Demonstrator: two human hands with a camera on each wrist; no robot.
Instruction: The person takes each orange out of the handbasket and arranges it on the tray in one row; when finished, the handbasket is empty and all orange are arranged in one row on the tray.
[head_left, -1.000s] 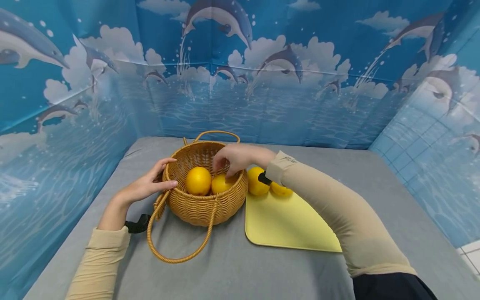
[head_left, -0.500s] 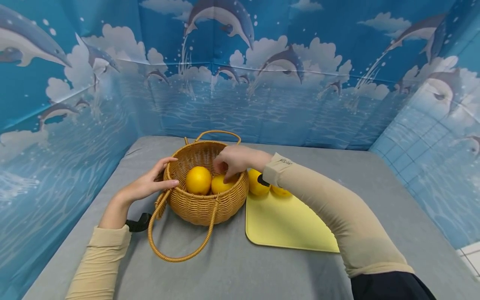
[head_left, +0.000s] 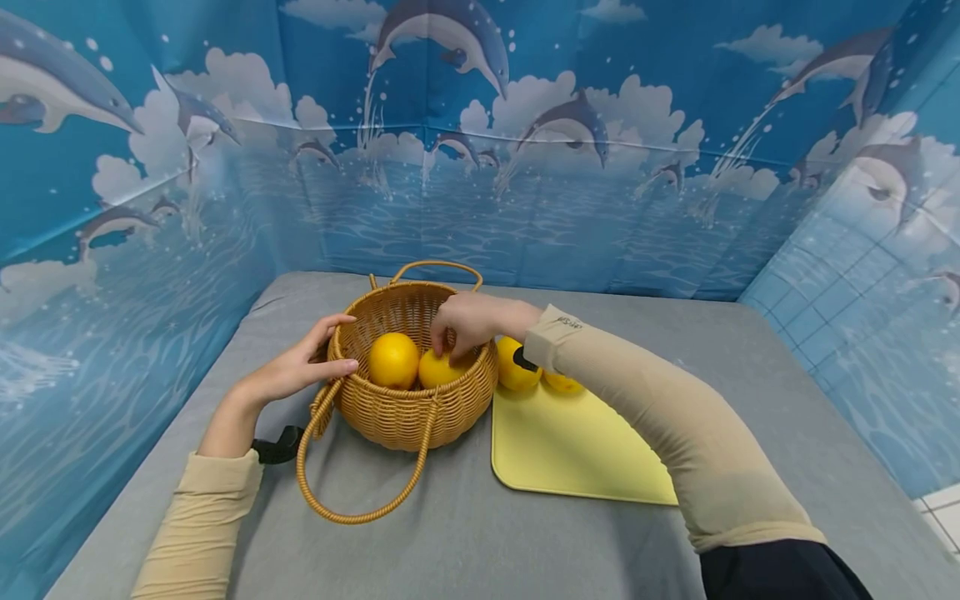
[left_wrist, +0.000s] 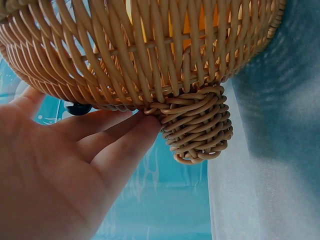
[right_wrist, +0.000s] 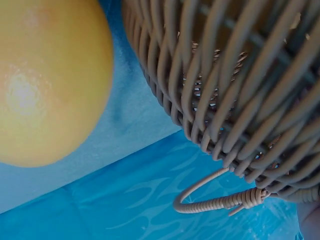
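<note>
A round wicker basket [head_left: 390, 417] stands on the grey-covered table, two oranges inside. My left hand [head_left: 288, 367] rests on its left rim, thumb and index tips over the edge. In the left wrist view, the straight fingers [left_wrist: 122, 150] of that hand touch the outside wall beside a woven tab [left_wrist: 197, 125]. Reaching over the right rim, my right hand [head_left: 468, 321] has curled fingers on the right-hand orange [head_left: 437, 371], partly covering it. The other orange [head_left: 393, 361] lies just left of it. Only an edge of my right hand shows in the right wrist view.
Right of the basket, another orange [head_left: 516, 371] and a partly hidden one [head_left: 561, 383] lie at the back of a yellow mat [head_left: 570, 450]. One basket handle [head_left: 360, 518] droops forward onto the table; the other stands behind. A dolphin-print curtain [head_left: 480, 225] encloses the table.
Both oranges in the basket have shifted slightly left, and the right hand's fingers have moved a little on the right-hand one. The left hand has stayed at the rim.
</note>
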